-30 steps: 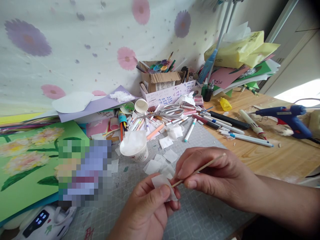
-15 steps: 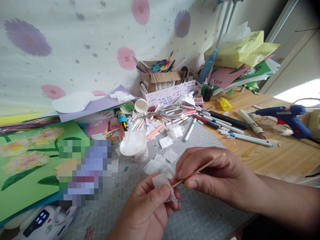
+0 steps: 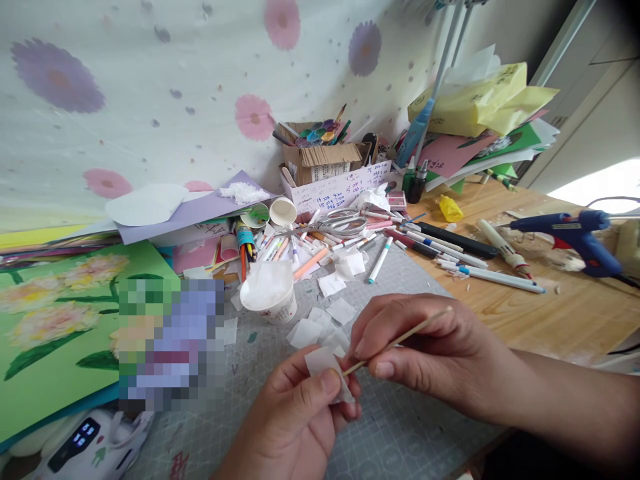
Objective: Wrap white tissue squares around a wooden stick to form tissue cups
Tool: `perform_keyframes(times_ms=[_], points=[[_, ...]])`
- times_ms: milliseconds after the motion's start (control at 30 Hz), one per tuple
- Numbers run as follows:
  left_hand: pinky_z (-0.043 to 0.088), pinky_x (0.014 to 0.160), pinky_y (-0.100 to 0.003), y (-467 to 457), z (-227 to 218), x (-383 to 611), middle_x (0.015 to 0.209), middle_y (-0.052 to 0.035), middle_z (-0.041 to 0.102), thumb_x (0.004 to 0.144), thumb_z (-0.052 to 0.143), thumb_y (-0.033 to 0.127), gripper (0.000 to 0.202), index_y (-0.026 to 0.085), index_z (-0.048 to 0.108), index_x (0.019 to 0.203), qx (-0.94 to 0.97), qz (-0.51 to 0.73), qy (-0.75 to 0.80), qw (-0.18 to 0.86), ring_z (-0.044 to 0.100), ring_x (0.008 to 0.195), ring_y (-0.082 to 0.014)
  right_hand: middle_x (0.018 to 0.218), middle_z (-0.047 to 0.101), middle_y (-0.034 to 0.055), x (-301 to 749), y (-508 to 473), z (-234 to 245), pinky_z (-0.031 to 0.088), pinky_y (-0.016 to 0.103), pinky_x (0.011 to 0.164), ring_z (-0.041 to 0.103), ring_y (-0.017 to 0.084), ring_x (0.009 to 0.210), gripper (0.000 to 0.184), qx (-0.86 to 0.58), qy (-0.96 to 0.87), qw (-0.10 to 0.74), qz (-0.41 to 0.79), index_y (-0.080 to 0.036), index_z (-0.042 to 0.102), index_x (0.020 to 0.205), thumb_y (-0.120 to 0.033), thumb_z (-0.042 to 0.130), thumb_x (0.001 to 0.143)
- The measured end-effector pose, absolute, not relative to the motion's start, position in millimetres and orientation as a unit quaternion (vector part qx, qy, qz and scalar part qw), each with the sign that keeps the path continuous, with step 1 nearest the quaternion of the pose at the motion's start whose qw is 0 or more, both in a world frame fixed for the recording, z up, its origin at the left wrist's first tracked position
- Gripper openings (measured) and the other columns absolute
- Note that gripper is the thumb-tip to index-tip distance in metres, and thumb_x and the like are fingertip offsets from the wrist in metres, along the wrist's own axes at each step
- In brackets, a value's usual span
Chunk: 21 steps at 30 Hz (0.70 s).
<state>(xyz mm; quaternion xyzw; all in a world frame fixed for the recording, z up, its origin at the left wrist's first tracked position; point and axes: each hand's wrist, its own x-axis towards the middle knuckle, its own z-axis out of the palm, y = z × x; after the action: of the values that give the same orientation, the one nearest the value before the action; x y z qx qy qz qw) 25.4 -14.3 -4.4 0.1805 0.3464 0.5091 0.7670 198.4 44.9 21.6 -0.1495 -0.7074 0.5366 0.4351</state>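
My left hand (image 3: 300,407) pinches a small piece of white tissue paper (image 3: 320,361) between thumb and fingers. A thin wooden stick (image 3: 410,331) slants down to the left in the grip of my right hand (image 3: 425,353). Its lower tip meets the paper by my left thumb; the exact contact is partly hidden by the fingers. Just beyond both hands, several loose white paper squares (image 3: 313,330) lie on the grey cutting mat (image 3: 395,440). Behind them stands a paper cup (image 3: 270,300) with white paper in it.
Scissors (image 3: 345,224) rest among many scattered markers (image 3: 381,260) at the back. On the wooden table at right lie a blue glue gun (image 3: 560,227) and more pens. A green flower picture (image 3: 55,313) covers the left side, above a white device with a lit display (image 3: 80,440).
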Motion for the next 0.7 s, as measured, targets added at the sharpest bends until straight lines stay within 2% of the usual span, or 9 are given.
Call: perform_keyframes(times_ms=[367,700], points=[[0.045,0.062,-0.024,-14.6,-4.6,25.9,0.063,-0.0016,0.064,0.067,0.08,0.022,0.01,0.016,0.072,0.066,0.181,0.51,0.357,0.761,0.055,0.063,-0.0122,0.081,0.067,0.0046,197.8,45.6,21.5,0.056,0.024,0.072,0.066,0.014,0.082,0.007,-0.14,-0.711,0.435,0.534,-0.013,0.066,0.085,-0.007,0.065,0.082],[0.045,0.061,-0.026,-13.3,-4.2,25.6,0.066,-0.0027,0.066,0.06,0.084,0.023,0.015,0.016,0.073,0.067,0.179,0.517,0.386,0.743,0.057,0.062,-0.0132,0.079,0.068,0.0115,199.2,45.8,27.1,0.054,0.025,0.068,0.066,0.016,0.075,0.005,-0.144,-0.772,0.418,0.457,-0.006,0.067,0.085,-0.004,0.062,0.083]])
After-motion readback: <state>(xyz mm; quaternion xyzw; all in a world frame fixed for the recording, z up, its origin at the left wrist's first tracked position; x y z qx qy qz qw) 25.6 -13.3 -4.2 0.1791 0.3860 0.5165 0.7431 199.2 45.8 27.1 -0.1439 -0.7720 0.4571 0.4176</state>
